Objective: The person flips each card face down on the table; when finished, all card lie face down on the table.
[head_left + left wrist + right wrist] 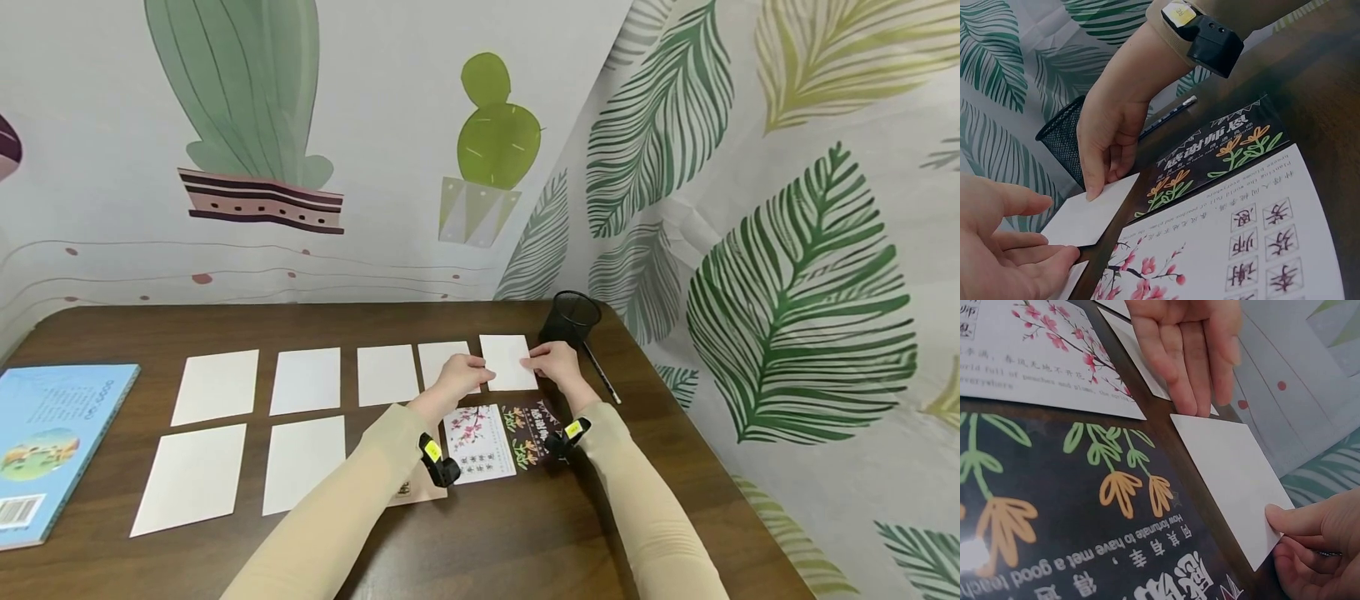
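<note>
A blank white card (506, 367) lies at the right end of the back row. My right hand (557, 362) pinches its right edge, thumb (1282, 519) on top and curled fingers below. At its left edge is my left hand (459, 375), whose fairly straight fingers (1191, 375) reach the card's end while the thumb (1025, 203) stands apart from it. Nearer me lie a card with pink blossoms and writing (480, 446) and a black card with orange flowers (525, 429). The left forearm partly hides a pinkish card (427, 483).
More blank white cards (216, 387) lie in two rows to the left. A blue book (67, 417) is at the table's left edge. Behind my right hand stands a black mesh pen holder (570, 318), with a pencil (602, 373) beside it. Patterned walls border the table's back and right.
</note>
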A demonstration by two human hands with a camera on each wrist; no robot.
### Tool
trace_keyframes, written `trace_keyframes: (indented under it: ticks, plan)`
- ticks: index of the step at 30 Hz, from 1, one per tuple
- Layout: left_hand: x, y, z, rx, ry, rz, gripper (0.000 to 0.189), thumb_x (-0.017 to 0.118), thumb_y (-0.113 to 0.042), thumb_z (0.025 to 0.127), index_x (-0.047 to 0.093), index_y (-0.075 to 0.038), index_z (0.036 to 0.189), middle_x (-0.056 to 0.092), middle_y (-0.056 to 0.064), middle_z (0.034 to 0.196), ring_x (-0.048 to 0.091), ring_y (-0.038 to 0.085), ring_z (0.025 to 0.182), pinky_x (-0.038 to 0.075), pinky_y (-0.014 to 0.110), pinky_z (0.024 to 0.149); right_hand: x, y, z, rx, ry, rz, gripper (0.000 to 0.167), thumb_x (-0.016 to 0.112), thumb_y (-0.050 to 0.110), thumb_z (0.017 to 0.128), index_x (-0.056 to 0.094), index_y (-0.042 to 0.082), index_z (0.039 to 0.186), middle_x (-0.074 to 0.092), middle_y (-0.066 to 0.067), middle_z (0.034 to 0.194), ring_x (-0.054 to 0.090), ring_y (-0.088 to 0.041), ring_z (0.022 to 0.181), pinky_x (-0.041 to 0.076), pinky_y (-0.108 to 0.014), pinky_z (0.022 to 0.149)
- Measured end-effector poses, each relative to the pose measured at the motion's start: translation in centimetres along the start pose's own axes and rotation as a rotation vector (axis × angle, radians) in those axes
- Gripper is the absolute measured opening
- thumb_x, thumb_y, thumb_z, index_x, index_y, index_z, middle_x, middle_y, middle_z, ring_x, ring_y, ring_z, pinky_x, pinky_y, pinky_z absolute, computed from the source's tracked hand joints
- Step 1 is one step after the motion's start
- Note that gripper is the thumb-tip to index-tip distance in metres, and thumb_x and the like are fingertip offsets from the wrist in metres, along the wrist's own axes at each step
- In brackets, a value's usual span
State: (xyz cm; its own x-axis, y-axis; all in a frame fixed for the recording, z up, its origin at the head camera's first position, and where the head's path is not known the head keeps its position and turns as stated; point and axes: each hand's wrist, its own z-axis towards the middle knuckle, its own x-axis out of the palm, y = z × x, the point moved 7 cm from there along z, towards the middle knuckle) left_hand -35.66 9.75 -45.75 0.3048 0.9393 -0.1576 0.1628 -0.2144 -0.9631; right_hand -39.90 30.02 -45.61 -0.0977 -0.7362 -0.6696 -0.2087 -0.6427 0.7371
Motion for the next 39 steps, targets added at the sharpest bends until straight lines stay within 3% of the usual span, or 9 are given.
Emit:
trace_keyframes:
  ticks: [21, 27, 34, 39]
  plan:
    - [-0.2, -0.5, -0.5, -0.019, 0.044, 0.008, 0.055, 0.062, -0.017, 0.094, 0.045, 0.006, 0.141, 0.046, 0.022, 0.146, 0.047, 0.038, 0.132, 0.041, 0.047, 0.111, 0.3, 0.4, -0.2, -0.005, -0.002, -0.011, 0.028, 0.081, 0.017, 0.08, 0.074, -0.003, 0.099, 0.069, -0.01, 0.083, 0.058, -0.011, 0.065, 0.053, -0.021, 0.062]
    - [-0.5, -0.3, -0.6, 0.012, 0.054, 0.01, 0.053, 0.061, -0.017, 0.094, 0.047, 0.005, 0.14, 0.049, 0.021, 0.144, 0.048, 0.037, 0.131, 0.04, 0.048, 0.111, 0.0, 0.5, -0.4, -0.01, 0.0, 0.016, 0.029, 0.079, 0.017, 0.082, 0.072, -0.004, 0.1, 0.067, -0.011, 0.085, 0.058, -0.012, 0.067, 0.054, -0.022, 0.063]
    - [-1.9, -0.9, -1.5, 0.09, 0.105, -0.029, 0.044, 0.059, -0.013, 0.096, 0.053, 0.006, 0.135, 0.061, 0.021, 0.131, 0.058, 0.034, 0.122, 0.046, 0.043, 0.108, -0.4, 2.3, -2.1, -0.084, -0.009, 0.078, 0.027, 0.077, 0.015, 0.083, 0.071, -0.003, 0.101, 0.07, -0.012, 0.085, 0.058, -0.01, 0.065, 0.05, -0.02, 0.06]
    - [-4.1, -1.2, -3.2, 0.097, 0.104, -0.037, 0.043, 0.057, -0.011, 0.096, 0.053, 0.008, 0.134, 0.059, 0.024, 0.131, 0.059, 0.035, 0.121, 0.045, 0.043, 0.108, 0.8, 4.7, -4.8, -0.116, 0.119, 0.139, 0.029, 0.075, 0.013, 0.085, 0.069, -0.005, 0.107, 0.07, -0.011, 0.087, 0.06, -0.008, 0.065, 0.056, -0.024, 0.064]
